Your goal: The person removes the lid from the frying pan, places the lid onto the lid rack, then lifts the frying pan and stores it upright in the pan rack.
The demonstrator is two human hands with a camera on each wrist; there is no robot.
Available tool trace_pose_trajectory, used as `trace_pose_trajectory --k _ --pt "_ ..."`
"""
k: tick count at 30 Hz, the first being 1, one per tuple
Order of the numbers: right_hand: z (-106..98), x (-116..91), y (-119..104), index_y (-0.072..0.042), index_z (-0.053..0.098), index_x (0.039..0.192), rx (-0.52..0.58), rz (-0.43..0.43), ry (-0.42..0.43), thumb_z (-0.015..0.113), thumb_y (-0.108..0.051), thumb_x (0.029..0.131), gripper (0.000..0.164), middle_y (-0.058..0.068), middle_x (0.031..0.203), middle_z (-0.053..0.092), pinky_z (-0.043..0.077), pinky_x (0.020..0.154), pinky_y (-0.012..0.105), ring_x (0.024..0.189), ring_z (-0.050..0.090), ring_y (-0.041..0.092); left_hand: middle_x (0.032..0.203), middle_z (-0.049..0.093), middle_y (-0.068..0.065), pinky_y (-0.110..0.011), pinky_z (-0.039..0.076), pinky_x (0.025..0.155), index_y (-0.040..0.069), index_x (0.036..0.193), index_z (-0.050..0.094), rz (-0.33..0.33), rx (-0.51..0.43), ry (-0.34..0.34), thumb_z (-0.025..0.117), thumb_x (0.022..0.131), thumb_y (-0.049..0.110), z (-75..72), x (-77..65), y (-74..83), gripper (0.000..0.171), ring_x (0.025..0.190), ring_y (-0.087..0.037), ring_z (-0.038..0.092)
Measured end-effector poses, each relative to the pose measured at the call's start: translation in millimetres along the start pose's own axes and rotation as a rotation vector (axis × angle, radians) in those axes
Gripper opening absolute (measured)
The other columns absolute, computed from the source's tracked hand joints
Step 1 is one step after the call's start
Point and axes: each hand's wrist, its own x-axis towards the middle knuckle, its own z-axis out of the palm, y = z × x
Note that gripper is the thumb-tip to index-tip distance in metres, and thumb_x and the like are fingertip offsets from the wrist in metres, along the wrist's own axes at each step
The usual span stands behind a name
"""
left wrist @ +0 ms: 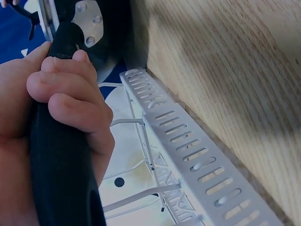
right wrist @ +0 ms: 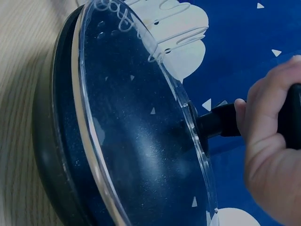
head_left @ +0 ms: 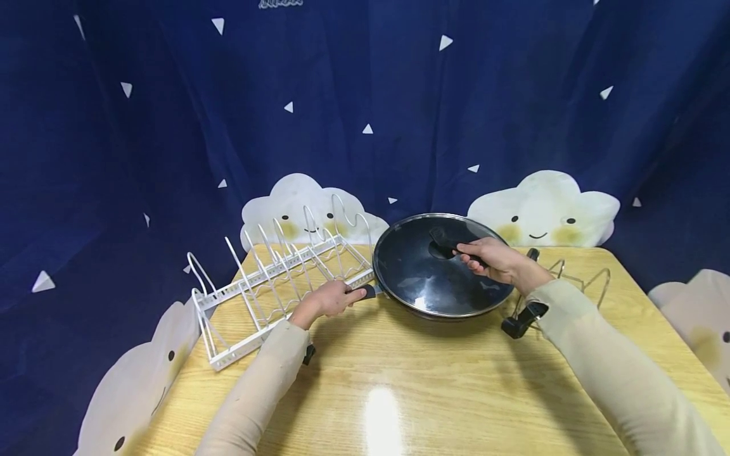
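A large wok-like pan (right wrist: pixel 44 141) sits low over the wooden table, its glass lid (head_left: pixel 410 272) covering it from above. My left hand (head_left: pixel 333 297) grips the pan's black handle (left wrist: pixel 66 174), fingers wrapped round it near the riveted metal bracket. My right hand (head_left: pixel 493 258) holds the black lid handle (right wrist: pixel 225 121), which juts sideways from the lid's centre. In the right wrist view, a narrow dark gap shows between the lid's rim and the pan's rim. Most of the pan's inside is hidden under the lid.
A white slotted rack (head_left: pixel 245 347) with upright wire dividers stands at the left, right beside my left hand and the pan handle. A thin wire stand (head_left: pixel 601 285) is at the right, partly behind my right forearm. The dark blue curtain (head_left: pixel 365 82) hangs behind the table (head_left: pixel 456 392).
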Motion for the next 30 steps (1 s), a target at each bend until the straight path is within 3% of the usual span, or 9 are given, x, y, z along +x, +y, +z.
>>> trace_pose_trajectory --k 6,13,19,25,30 --pt "3.5 -6.8 -5.1 0.008 0.047 0.111 -0.018 -0.028 -0.011 0.043 -0.018 0.102 0.028 -0.005 0.065 0.052 0.039 0.043 0.013 0.045 0.045 0.0 0.06 0.06 -0.007 -0.027 0.042 0.054 -0.001 0.083 0.068 -0.003 0.002 0.005 0.04 0.098 0.049 4.2 1.5 -1.7 0.059 0.048 -0.012 0.048" --pt "9.2 -16.1 -13.7 0.011 0.041 0.116 -0.07 -0.084 -0.02 0.042 -0.02 0.102 0.034 -0.005 0.067 0.049 0.036 0.043 0.014 0.045 0.043 0.0 0.056 0.056 -0.001 -0.027 0.041 0.053 0.0 0.08 0.067 0.003 -0.002 0.011 0.04 0.099 0.049 3.4 1.5 -1.2 0.058 0.048 -0.011 0.047" --pt "15.3 -23.4 -20.0 0.01 0.039 0.115 -0.027 -0.131 -0.032 0.042 -0.017 0.102 0.031 -0.005 0.066 0.048 0.036 0.042 0.013 0.045 0.042 0.0 0.053 0.051 0.003 -0.026 0.04 0.052 0.0 0.079 0.067 0.0 -0.005 0.011 0.04 0.099 0.049 2.3 0.9 -1.2 0.059 0.047 -0.011 0.046" --pt "19.7 -34.1 -26.8 0.005 0.05 0.106 0.021 -0.177 -0.04 0.044 -0.015 0.101 0.021 -0.003 0.066 0.049 0.035 0.042 0.014 0.045 0.042 0.002 0.056 0.057 -0.006 -0.024 0.038 0.048 -0.002 0.084 0.067 -0.019 -0.05 -0.01 0.042 0.098 0.049 2.4 -0.6 -0.2 0.058 0.044 -0.011 0.045" --pt "24.6 -47.9 -35.2 0.001 0.055 0.103 0.02 -0.212 -0.035 0.049 -0.017 0.1 0.02 -0.002 0.067 0.05 0.037 0.043 0.014 0.045 0.043 0.003 0.05 0.049 0.001 -0.024 0.037 0.044 -0.004 0.087 0.066 -0.017 -0.076 -0.01 0.043 0.098 0.048 2.6 -1.3 -0.1 0.058 0.041 -0.011 0.044"
